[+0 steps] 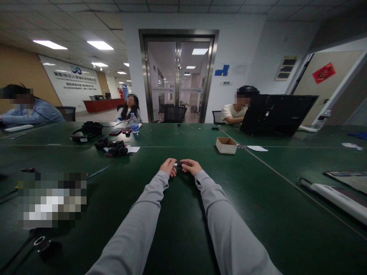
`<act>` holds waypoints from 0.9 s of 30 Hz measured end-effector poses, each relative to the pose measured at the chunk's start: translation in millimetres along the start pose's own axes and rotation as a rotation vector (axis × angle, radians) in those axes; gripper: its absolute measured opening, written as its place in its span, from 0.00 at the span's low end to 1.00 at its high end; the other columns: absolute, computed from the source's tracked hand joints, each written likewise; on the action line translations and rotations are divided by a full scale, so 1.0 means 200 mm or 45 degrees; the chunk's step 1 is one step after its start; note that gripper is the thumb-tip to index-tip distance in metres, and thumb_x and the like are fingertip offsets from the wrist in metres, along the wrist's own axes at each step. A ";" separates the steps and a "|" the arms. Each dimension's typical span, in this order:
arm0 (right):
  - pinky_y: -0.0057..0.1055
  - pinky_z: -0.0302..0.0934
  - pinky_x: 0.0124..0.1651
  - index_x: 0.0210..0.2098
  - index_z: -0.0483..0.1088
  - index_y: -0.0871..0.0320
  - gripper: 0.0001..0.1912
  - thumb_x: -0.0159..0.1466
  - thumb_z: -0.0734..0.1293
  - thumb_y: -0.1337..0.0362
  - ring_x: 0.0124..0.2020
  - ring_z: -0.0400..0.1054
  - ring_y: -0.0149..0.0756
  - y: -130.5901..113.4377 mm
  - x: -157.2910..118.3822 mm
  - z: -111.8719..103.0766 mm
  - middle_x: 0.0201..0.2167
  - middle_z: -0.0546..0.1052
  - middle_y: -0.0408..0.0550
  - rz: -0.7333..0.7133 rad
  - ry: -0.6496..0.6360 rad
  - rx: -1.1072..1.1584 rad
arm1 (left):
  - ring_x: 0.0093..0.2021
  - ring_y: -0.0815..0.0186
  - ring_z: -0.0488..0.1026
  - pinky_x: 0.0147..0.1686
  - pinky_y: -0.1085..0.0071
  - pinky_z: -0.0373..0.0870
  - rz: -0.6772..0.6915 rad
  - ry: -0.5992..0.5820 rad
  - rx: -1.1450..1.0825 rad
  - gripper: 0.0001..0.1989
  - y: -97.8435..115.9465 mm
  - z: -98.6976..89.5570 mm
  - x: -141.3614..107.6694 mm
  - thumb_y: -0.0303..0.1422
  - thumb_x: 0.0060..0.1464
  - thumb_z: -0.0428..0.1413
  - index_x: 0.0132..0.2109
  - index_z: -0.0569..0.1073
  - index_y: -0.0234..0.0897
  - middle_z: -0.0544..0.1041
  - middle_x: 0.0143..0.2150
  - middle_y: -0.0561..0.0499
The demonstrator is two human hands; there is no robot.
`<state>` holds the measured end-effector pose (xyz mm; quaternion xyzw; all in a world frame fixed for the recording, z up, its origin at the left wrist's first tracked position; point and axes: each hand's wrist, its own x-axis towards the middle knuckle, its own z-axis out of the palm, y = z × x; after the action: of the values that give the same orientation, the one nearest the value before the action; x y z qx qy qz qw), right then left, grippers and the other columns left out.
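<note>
Over the green table (183,214), both arms reach forward and the hands come close together. Between them is a small black object with a silver end (179,165); its exact kind is too small to make out. My left hand (168,167) pinches the silver end with closed fingers. On the other side, my right hand (191,166) grips the black part between thumb and fingers. The fingers partly cover the object.
An open cardboard box (226,146) sits ahead to the right. Ahead to the left are black gear (113,147), a water bottle (134,124) and phones (116,131). A black monitor (276,114) stands far right. Several people sit across the table.
</note>
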<state>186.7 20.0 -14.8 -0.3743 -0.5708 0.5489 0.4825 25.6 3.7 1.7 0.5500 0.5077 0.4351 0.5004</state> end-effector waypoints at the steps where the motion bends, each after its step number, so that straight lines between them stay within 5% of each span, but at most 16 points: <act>1: 0.23 0.63 0.25 0.37 0.70 0.63 0.17 0.47 0.72 0.67 0.21 0.66 0.27 0.00 0.00 0.00 0.24 0.73 0.45 0.004 -0.001 0.002 | 0.13 0.74 0.64 0.12 0.81 0.56 0.028 -0.009 0.036 0.14 0.00 0.00 0.00 0.37 0.56 0.43 0.46 0.63 0.35 0.65 0.18 0.57; 5: 0.23 0.63 0.25 0.37 0.70 0.62 0.18 0.46 0.72 0.67 0.22 0.66 0.27 0.00 0.00 0.00 0.24 0.73 0.44 -0.007 -0.005 -0.001 | 0.15 0.76 0.65 0.13 0.83 0.56 0.160 0.004 0.121 0.14 -0.01 0.00 0.00 0.33 0.52 0.49 0.47 0.63 0.37 0.67 0.21 0.58; 9: 0.23 0.63 0.25 0.37 0.70 0.63 0.18 0.46 0.72 0.67 0.21 0.66 0.26 -0.01 0.00 0.01 0.23 0.73 0.44 -0.007 -0.012 -0.004 | 0.11 0.76 0.60 0.11 0.82 0.53 0.136 -0.032 0.144 0.14 -0.02 0.00 0.00 0.38 0.56 0.43 0.46 0.64 0.35 0.64 0.16 0.58; 13: 0.22 0.62 0.23 0.36 0.70 0.62 0.17 0.46 0.72 0.67 0.21 0.65 0.26 -0.01 -0.01 0.01 0.24 0.73 0.44 -0.018 -0.014 0.001 | 0.14 0.77 0.62 0.13 0.83 0.57 0.179 -0.012 0.130 0.14 -0.02 0.00 0.00 0.32 0.51 0.50 0.46 0.63 0.36 0.68 0.21 0.58; 27: 0.22 0.62 0.24 0.37 0.70 0.62 0.15 0.48 0.71 0.69 0.21 0.65 0.25 -0.02 -0.01 0.01 0.25 0.73 0.45 0.000 -0.011 -0.053 | 0.15 0.77 0.59 0.13 0.83 0.54 0.206 0.055 0.201 0.12 -0.03 0.00 0.00 0.32 0.51 0.48 0.44 0.66 0.38 0.64 0.21 0.58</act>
<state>185.5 16.8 -11.3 -0.3819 -0.5841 0.5386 0.4721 25.1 4.4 -4.1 0.6175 0.5049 0.4445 0.4077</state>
